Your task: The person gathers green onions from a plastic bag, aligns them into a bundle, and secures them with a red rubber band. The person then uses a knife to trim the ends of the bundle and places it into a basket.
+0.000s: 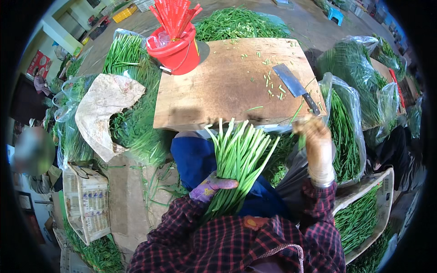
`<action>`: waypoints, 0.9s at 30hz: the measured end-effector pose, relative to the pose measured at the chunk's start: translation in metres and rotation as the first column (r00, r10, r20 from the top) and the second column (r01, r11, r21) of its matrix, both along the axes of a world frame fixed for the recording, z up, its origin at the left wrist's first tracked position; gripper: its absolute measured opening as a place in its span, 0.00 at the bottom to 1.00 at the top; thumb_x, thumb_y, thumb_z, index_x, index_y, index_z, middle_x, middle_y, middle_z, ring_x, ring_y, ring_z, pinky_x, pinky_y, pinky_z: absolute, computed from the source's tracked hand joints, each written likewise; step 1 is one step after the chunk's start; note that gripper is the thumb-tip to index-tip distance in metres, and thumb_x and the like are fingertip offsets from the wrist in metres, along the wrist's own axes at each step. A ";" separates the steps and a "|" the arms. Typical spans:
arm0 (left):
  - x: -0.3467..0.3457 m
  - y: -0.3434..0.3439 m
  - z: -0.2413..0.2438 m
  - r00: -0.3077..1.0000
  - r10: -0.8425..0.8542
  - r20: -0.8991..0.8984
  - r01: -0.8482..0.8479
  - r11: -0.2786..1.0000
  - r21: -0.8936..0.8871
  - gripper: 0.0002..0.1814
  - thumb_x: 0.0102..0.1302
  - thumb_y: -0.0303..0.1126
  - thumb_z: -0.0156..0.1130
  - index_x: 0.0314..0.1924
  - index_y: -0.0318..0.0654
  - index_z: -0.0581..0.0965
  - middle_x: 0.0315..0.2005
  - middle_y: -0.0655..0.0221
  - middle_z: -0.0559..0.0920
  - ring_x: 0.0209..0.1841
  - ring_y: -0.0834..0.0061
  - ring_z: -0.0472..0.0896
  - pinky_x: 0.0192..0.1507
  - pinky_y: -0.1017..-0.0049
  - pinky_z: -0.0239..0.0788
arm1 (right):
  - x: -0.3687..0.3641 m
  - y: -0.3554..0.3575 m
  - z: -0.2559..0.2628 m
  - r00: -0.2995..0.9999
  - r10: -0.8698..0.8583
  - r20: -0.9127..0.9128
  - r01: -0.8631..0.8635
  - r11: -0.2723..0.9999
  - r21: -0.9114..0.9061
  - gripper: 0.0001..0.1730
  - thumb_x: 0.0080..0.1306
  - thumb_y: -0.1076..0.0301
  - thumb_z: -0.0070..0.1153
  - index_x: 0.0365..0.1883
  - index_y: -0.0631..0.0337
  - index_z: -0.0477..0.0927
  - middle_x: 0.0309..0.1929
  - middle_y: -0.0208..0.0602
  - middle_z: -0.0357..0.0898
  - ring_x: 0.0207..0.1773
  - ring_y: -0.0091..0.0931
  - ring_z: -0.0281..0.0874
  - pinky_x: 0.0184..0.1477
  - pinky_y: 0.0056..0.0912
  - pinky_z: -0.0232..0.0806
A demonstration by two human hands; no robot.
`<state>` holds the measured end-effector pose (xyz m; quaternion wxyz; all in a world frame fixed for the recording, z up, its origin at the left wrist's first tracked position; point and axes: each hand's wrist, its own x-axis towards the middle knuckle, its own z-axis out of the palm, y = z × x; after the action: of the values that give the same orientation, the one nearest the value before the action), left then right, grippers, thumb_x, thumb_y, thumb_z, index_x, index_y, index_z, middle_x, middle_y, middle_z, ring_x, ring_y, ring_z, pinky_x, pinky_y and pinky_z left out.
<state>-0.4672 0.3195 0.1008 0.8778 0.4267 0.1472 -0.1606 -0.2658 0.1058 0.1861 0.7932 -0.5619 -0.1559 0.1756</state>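
A bundle of long green garlic chives (pixel 239 150), pale cut ends upward, is gripped in my left hand (pixel 218 187), which wears a patterned purple fingerless covering. My right hand (pixel 312 131) is raised, blurred, near the board's right front corner; a bit of green shows beside its fingers, and whether it holds this I cannot tell. On the wooden board (pixel 218 85) lies a cleaver (pixel 290 82) with a dark handle, among short chopped stem pieces (pixel 269 83). A red bucket (pixel 177 54) holding red printed strips (pixel 174 17) stands at the board's back left corner.
Behind the board is a heap of greens (pixel 239 24). Plastic bags of greens (pixel 344 136) stand at the right. A white crate (pixel 88 201) is at the left, and another crate (pixel 385 198) holds greens at the right. A cloth sack (pixel 102 105) lies on the left pile. Other people are at the edges.
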 end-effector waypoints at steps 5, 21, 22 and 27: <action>0.008 -0.011 0.029 0.996 -0.016 -0.085 0.020 0.999 0.040 0.29 0.54 0.31 0.70 0.57 0.37 0.73 0.48 0.68 0.80 0.49 0.75 0.78 0.51 0.73 0.69 | -0.037 0.044 0.013 0.481 0.401 0.779 0.345 0.731 -0.589 0.27 0.46 0.62 0.70 0.44 0.60 0.77 0.56 0.47 0.68 0.63 0.50 0.60 0.61 0.49 0.59; 0.007 -0.012 0.030 0.987 -0.079 -0.142 0.105 0.977 0.186 0.28 0.55 0.32 0.70 0.57 0.37 0.73 0.46 0.72 0.80 0.47 0.80 0.76 0.50 0.77 0.68 | -0.021 0.051 -0.037 0.602 0.584 0.544 0.038 0.660 -0.750 0.18 0.42 0.61 0.71 0.29 0.61 0.81 0.55 0.50 0.72 0.63 0.45 0.63 0.63 0.45 0.58; 0.007 -0.012 0.030 0.986 -0.088 -0.142 0.115 0.973 0.202 0.28 0.55 0.33 0.70 0.56 0.38 0.74 0.45 0.72 0.80 0.46 0.81 0.76 0.49 0.78 0.68 | -0.020 0.049 -0.038 0.701 0.533 0.473 -0.073 0.714 -0.696 0.16 0.43 0.63 0.71 0.28 0.61 0.81 0.53 0.49 0.73 0.61 0.43 0.65 0.61 0.43 0.59; 0.010 -0.011 0.030 0.985 -0.172 -0.023 0.172 0.949 0.266 0.29 0.56 0.36 0.70 0.57 0.37 0.73 0.48 0.72 0.79 0.49 0.80 0.75 0.52 0.76 0.66 | -0.022 0.043 -0.058 0.688 0.407 0.600 0.008 0.823 -0.568 0.11 0.51 0.64 0.66 0.25 0.60 0.79 0.35 0.44 0.74 0.42 0.42 0.73 0.45 0.42 0.66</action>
<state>-0.4574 0.3087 0.1304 0.7951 0.5520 0.1298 -0.2150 -0.2878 0.1487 0.1285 0.4621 -0.7591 -0.4523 0.0746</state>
